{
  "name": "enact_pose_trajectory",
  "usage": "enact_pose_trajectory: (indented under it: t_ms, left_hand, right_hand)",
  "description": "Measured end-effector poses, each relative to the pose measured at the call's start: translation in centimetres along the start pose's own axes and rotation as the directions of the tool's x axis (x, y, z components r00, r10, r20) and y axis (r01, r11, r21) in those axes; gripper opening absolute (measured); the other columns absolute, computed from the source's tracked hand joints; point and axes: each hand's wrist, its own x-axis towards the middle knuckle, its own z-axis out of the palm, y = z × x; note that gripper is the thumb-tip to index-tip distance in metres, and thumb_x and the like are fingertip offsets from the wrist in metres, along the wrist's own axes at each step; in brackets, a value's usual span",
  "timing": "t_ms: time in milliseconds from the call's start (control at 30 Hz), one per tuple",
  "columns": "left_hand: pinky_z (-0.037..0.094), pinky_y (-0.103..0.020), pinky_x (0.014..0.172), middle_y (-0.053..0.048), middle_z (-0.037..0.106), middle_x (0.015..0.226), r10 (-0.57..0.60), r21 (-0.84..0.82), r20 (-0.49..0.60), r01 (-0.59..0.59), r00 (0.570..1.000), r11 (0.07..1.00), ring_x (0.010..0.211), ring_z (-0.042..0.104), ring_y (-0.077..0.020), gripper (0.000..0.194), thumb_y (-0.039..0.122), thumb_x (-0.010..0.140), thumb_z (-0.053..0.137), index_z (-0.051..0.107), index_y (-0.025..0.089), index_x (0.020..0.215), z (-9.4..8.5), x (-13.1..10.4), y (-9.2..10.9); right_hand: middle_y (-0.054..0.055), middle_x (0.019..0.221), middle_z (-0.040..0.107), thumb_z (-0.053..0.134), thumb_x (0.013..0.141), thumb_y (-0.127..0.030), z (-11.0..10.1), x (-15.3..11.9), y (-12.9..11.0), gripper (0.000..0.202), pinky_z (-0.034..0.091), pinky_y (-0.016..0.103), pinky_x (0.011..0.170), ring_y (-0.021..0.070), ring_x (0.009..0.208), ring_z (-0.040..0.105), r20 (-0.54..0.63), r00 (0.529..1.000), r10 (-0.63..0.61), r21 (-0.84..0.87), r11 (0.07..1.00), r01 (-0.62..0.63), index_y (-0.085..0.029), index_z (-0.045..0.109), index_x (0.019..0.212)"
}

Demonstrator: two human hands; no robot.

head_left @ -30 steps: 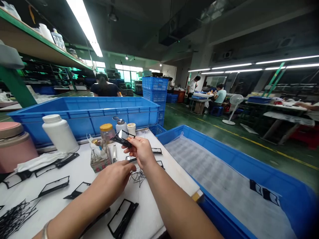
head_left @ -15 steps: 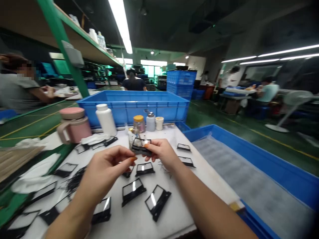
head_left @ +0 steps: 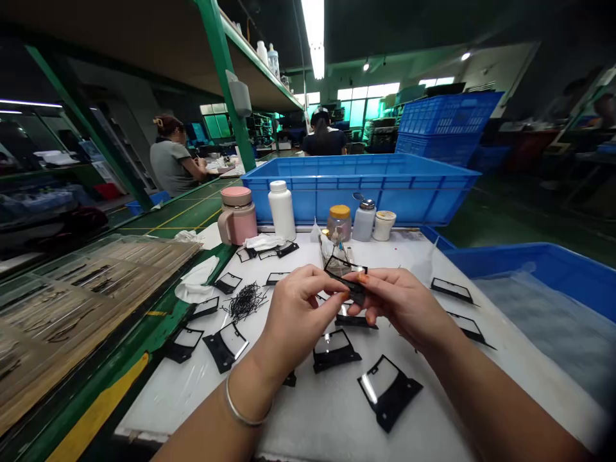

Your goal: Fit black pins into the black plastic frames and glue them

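While frame (head_left: 357,294) in hands (head_left: 296,311) (head_left: 409,307), bin (head_left: 553,254) sheet-lined

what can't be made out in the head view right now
In the head view:
Held frame: partly covered by the left hand and right hand.
Another frame: mostly hidden by the left wrist.
Right-hand blue bin: cut off by the right edge.
Black strips: too small and tangled to count.

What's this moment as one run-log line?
right hand: holds black four-sided plastic-looking frame | left hand: at frame, grip unclear | flat white tabletop: similar frames, pile of thin black strips
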Motion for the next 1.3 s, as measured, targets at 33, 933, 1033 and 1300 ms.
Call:
enact_pose_trajectory:
  t_ms: [33,933,1033,1300]
  left_hand:
    - [0.045,-0.022,0.058,-0.003,0.064,0.079,0.013,0.031,-0.010,-0.012,1.000,0.999,0.068,0.056,-0.0115,0.010,0.021,0.082,0.066,0.075,0.022,0.086,0.1,0.0,-0.1]
    - [0.048,-0.022,0.063,-0.001,0.069,0.084,-0.105,0.110,0.021,0.102,0.994,0.989,0.075,0.063,-0.0172,0.024,0.047,0.081,0.063,0.072,0.025,0.085,-0.1,-0.1,-1.1]
    - [0.049,-0.022,0.057,-0.002,0.071,0.079,-0.235,0.051,0.020,0.234,0.972,0.971,0.066,0.063,-0.0170,0.029,0.051,0.074,0.067,0.073,0.024,0.084,-0.3,0.0,-1.2]
    - [0.052,-0.021,0.053,-0.003,0.070,0.073,-0.397,-0.255,0.107,0.411,0.912,0.875,0.063,0.062,-0.0162,0.027,0.043,0.065,0.078,0.072,0.020,0.078,-0.6,0.6,-1.5]
  right_hand:
    - [0.010,0.070,0.073,0.070,0.079,-0.041,0.0,0.0,0.0,0.032,0.049,0.016,0.045,0.0150,0.062,0.069,0.004,1.000,0.003,0.010,1.000,-0.004,-0.014,0.075,0.096]
    - [0.006,0.064,0.069,0.073,0.069,-0.051,0.2,0.4,0.1,0.046,0.048,0.018,0.046,0.0154,0.056,0.069,0.037,0.997,0.063,0.032,0.997,-0.064,-0.010,0.071,0.090]
    - [0.006,0.062,0.069,0.073,0.068,-0.052,0.2,0.4,0.0,0.048,0.048,0.018,0.045,0.0134,0.053,0.067,0.032,0.997,0.064,0.029,0.997,-0.065,-0.010,0.071,0.091]
    - [0.005,0.063,0.070,0.073,0.068,-0.051,0.0,0.5,-0.1,0.046,0.049,0.017,0.046,0.0118,0.052,0.066,0.023,0.998,0.064,0.032,0.997,-0.064,-0.011,0.071,0.090]
